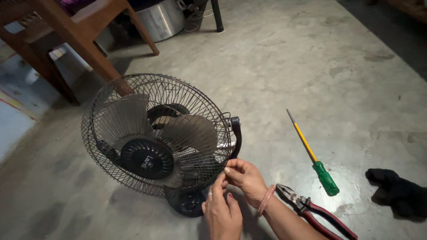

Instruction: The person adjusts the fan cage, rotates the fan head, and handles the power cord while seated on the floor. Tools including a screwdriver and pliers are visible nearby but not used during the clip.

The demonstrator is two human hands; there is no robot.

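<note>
Kneeling over a small black table fan on the concrete floor, the person has both hands at the lower right rim of its wire grille. The right hand pinches something small at the rim, too small to name, and the left hand reaches up beside it, fingertips narrowed onto the same spot. The grille looks fully in place and the blades sit behind it, so the work appears barely begun. Right of the fan lie a yellow-shafted screwdriver with a green handle, red-handled pliers and a dark cloth. Behind the fan stand wooden furniture legs and a metal pot.
</note>
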